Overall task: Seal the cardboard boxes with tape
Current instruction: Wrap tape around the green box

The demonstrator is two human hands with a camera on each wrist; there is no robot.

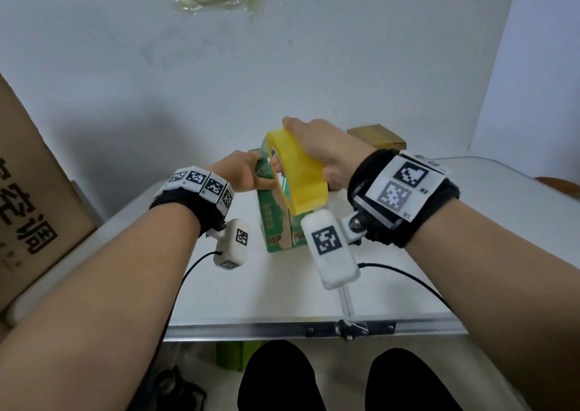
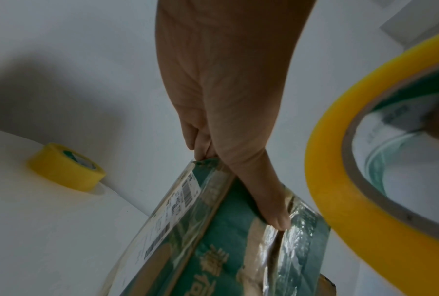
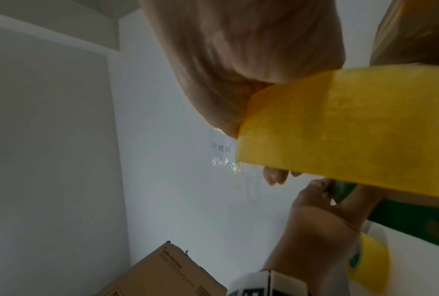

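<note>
On the white folding table (image 1: 408, 285), with a big brown carton (image 1: 28, 197) leaning at its left edge, a green printed cardboard box (image 1: 276, 219) stands near the middle, its long axis running away from the person toward the white wall (image 1: 282, 65). The box's top seam runs the same way, and glossy clear tape already shines along it in the left wrist view. A second, plain brown box (image 1: 378, 136) sits behind the green one, to the right, near the wall.

Above the green box's top, the right hand (image 1: 317, 147) grasps a yellow tape roll (image 1: 298, 175), fingers curled through its core and over its outer band. The roll stands on edge, its open core facing left toward the other hand.

At the far end of the box top, the left hand (image 1: 241, 172) holds the green box: in the left wrist view the thumb (image 2: 271, 204) lies pressed along the taped seam while the fingers (image 2: 200, 148) curl over the far edge.

A spare yellow tape roll (image 2: 66, 168) lies flat on the table against the wall, well left of the box.
</note>
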